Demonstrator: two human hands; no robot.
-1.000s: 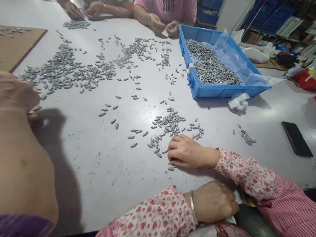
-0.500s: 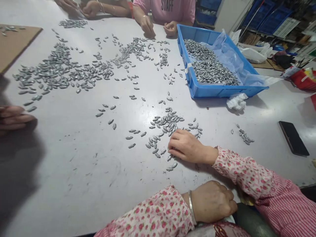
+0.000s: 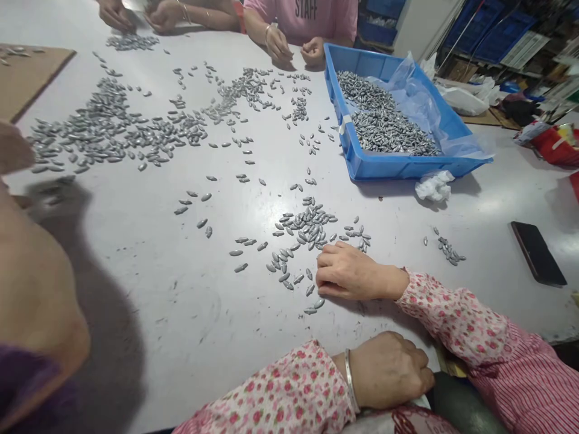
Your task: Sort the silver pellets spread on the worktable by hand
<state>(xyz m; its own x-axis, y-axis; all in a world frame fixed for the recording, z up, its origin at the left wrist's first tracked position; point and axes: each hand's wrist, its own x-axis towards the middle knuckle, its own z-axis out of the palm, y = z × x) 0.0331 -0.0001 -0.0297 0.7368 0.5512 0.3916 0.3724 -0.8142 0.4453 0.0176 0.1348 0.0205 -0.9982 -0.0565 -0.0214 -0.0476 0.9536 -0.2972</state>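
My left hand (image 3: 14,152) is at the far left edge, blurred, at the near end of a long spread of small silver oval metal pieces (image 3: 104,135). My bare forearm with a purple sleeve fills the lower left corner. How the fingers are set cannot be made out. My right hand is out of view. A co-worker in floral sleeves rests one hand (image 3: 355,274) on the table beside a small heap of the pieces (image 3: 307,226). That person's other hand (image 3: 391,367), with a bracelet, lies closed at the table's near edge.
A blue crate (image 3: 362,166) lined with plastic film and holding many pieces stands at the right. A black phone (image 3: 538,260) lies at the far right. A brown board (image 3: 27,78) sits at the upper left. Other people's hands (image 3: 278,47) work at the far edge.
My left arm drew back to the left edge, then swung forward again toward the left pile. The co-worker's hand slid slightly right beside the small heap.
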